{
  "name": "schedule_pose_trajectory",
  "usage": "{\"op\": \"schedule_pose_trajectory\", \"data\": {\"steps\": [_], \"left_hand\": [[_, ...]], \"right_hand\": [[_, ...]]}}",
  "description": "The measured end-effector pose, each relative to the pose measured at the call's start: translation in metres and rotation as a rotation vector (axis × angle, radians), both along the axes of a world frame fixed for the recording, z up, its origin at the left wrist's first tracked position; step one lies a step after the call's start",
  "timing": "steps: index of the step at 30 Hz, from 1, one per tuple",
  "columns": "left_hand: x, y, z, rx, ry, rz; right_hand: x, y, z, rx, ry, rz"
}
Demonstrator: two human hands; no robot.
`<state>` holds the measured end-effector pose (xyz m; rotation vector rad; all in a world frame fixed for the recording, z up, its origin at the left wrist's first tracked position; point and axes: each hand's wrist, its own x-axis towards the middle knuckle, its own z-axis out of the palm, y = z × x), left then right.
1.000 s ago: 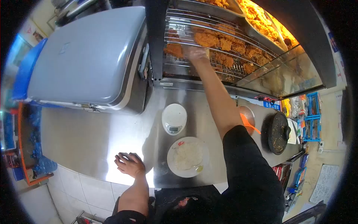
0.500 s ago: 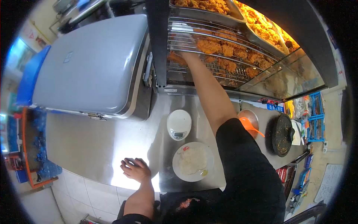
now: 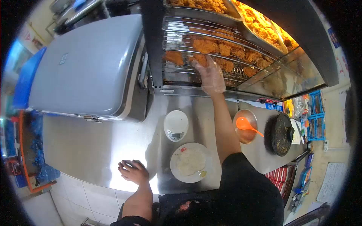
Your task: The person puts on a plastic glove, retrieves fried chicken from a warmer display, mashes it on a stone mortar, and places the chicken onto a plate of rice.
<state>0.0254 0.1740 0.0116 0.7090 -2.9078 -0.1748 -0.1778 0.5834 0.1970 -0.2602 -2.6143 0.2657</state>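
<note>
My right hand (image 3: 211, 77), in a clear plastic glove, is at the front of the display case, its fingers around a piece of fried chicken (image 3: 198, 59) by the wire rack (image 3: 177, 49). More fried pieces lie on the rack behind it. My left hand (image 3: 133, 171) rests on the steel counter (image 3: 83, 147) with its fingers apart and slightly bent, holding nothing visible. Between my arms are a white kitchen scale (image 3: 176, 125) and, nearer me, a white plate (image 3: 175, 175) of rice with a red bit and a green bit at its edge.
A large grey lidded box (image 3: 86, 67) stands at the left. To the right are a metal bowl (image 3: 242, 137) with an orange spoon (image 3: 247, 124) and a dark round stone mortar (image 3: 281, 135). The open glass door (image 3: 288, 77) of the case juts out at the right.
My right hand has drawn back from deeper left inside the case toward its front edge and is now at a piece of chicken. My left hand has stayed on the counter.
</note>
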Motion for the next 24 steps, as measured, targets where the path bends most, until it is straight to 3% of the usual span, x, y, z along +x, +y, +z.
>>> {"op": "schedule_pose_trajectory", "data": {"steps": [1, 2, 3, 5, 6, 9, 13, 19, 21, 22, 24], "left_hand": [[-0.001, 0.000, -0.003, -0.019, 0.016, 0.002], [-0.001, 0.000, -0.002, -0.018, 0.016, -0.009], [-0.001, 0.001, -0.001, -0.023, 0.017, -0.008], [-0.001, 0.001, -0.002, -0.026, 0.018, -0.012], [0.000, 0.001, -0.003, -0.041, 0.035, -0.017], [0.002, -0.001, -0.007, -0.072, 0.044, -0.017], [0.003, -0.003, -0.010, -0.076, 0.024, -0.006], [0.003, -0.002, -0.007, -0.059, 0.052, -0.016], [0.000, 0.001, -0.003, -0.060, 0.047, -0.004], [0.001, 0.002, -0.001, -0.060, 0.038, 0.008], [0.002, -0.002, -0.006, -0.061, 0.044, 0.003]], "right_hand": [[0.006, -0.003, 0.003, -0.528, 0.082, -0.124], [0.003, 0.022, -0.050, -1.163, 0.209, 0.195], [0.012, 0.021, -0.045, -1.161, 0.215, 0.187], [0.037, 0.012, -0.040, -1.842, 0.202, 0.337], [0.048, 0.017, -0.040, -1.995, 0.128, 0.421], [0.059, 0.017, -0.044, -2.164, 0.163, 0.496], [0.062, 0.020, -0.051, -2.121, 0.194, 0.484], [0.041, 0.018, -0.045, -1.933, 0.336, 0.191], [0.034, 0.022, -0.038, -1.358, 0.174, 0.126], [0.032, 0.014, -0.018, -1.359, 0.172, 0.129], [0.024, 0.002, 0.016, -0.529, -0.017, -0.169]]}}
